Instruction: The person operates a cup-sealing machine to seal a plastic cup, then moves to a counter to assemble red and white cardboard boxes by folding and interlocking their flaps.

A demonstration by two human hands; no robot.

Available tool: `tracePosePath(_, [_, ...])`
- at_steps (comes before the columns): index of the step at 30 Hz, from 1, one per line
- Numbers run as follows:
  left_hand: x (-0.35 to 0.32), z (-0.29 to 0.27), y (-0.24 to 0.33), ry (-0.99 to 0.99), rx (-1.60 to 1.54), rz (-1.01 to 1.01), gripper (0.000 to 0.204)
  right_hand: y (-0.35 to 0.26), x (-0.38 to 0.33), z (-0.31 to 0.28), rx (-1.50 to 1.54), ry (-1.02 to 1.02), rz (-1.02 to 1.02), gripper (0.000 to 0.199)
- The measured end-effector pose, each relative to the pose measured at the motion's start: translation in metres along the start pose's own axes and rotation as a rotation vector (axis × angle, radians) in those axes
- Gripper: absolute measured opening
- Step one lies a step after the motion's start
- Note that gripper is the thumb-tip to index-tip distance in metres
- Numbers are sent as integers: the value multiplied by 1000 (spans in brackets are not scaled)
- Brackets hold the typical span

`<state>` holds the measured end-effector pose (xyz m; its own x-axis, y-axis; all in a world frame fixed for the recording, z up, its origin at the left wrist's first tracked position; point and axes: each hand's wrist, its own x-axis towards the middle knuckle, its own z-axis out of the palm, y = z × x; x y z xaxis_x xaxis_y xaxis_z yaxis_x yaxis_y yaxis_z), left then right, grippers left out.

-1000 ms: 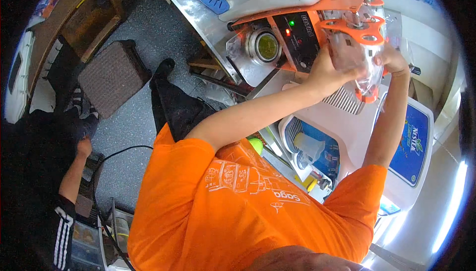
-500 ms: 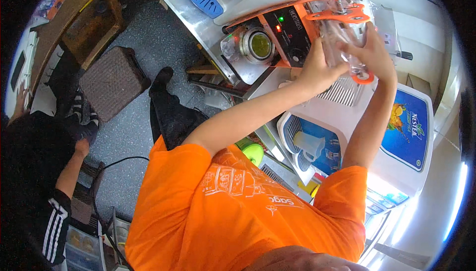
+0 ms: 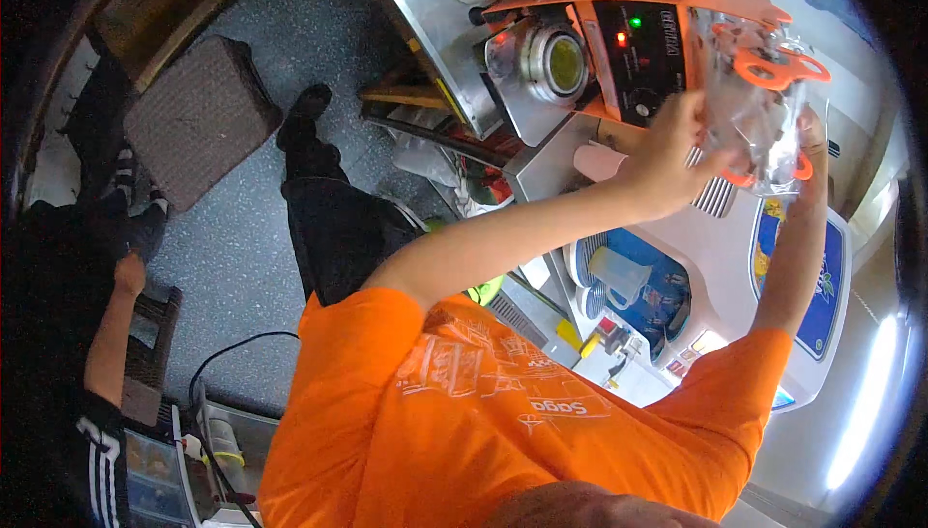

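Note:
A cup sealing machine (image 3: 667, 64) with an orange body and a dark control panel stands in front of me. Clear plastic film (image 3: 744, 122) hangs at its side among orange star-shaped knobs (image 3: 778, 66). My left hand (image 3: 667, 156) has its fingers bent against the near-left side of the film. On the far-right side, my right hand (image 3: 812, 132) grips the film's edge, its fingers partly hidden behind it. In the machine's round metal holder (image 3: 559, 62) sits a cup with green contents (image 3: 565, 67). A green and a red light glow on the panel.
A white drink dispenser (image 3: 725, 228) stands to the right, with a clear pitcher (image 3: 619, 275) in its bay. A pink cup (image 3: 599, 161) is beside the machine. At left are a brown woven stool (image 3: 201, 122) and another person's arm (image 3: 111, 335). A black cable (image 3: 232, 342) crosses the floor.
My view has shifted, so the machine appears farther right. My hands have moved apart, the right one to the film's outer side. The clear film looks more spread out between them.

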<state>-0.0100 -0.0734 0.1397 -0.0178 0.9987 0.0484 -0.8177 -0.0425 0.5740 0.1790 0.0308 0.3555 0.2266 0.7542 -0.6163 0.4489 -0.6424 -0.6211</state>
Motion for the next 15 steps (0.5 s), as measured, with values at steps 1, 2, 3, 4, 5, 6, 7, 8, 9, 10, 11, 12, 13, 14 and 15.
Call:
tracePosePath(1, [17, 20, -11, 25, 10, 78, 52, -1, -2, -9, -82, 3, -21, 89])
tracePosePath(2, [21, 30, -18, -3, -2, 29, 56, 0, 0, -71, -206, -65, 26, 92])
tracePosePath(3, [35, 38, -25, -10, -4, 6, 61, -5, 4, -83, -317, -76, 35, 93])
tracePosePath(4, [40, 40, -27, -59, -21, -131, 63, -5, 7, -97, -422, -87, 42, 94])
tracePosePath(5, [44, 40, -27, -105, -37, -264, 65, -15, 1, -85, -504, -16, 21, 94])
tracePosePath(6, [45, 39, -28, -73, -64, -249, 64, -27, -8, -72, -584, 57, -1, 94])
tracePosePath(7, [43, 38, -26, -46, -93, -232, 64, -44, -18, -50, -822, 134, -36, 90])
tracePosePath(8, [41, 36, -26, -21, -110, -220, 64, -52, -25, -32, -1046, 208, -73, 86])
tracePosePath(9, [40, 40, -28, 27, -60, -181, 58, -64, -32, -3, -1215, 357, -72, 82])
tracePosePath(10, [42, 44, -31, 45, -43, -186, 55, -60, -39, 8, -1223, 411, -148, 80])
tracePosePath(11, [40, 49, -32, 48, -32, -207, 53, -50, -52, 19, -1224, 475, -203, 78])
tracePosePath(12, [38, 51, -34, 53, -19, -225, 50, -40, -66, 30, -1228, 537, -256, 76])
tracePosePath(13, [40, 49, -31, 92, -66, -183, 32, -13, -70, 66, -1168, 529, -317, 78])
tracePosePath(14, [37, 44, -38, -12, -143, -155, 28, 0, -63, 75, -1293, 556, -395, 77])
tracePosePath(15, [38, 36, -50, -112, -216, -126, 25, 12, -53, 86, -1425, 593, -479, 77])
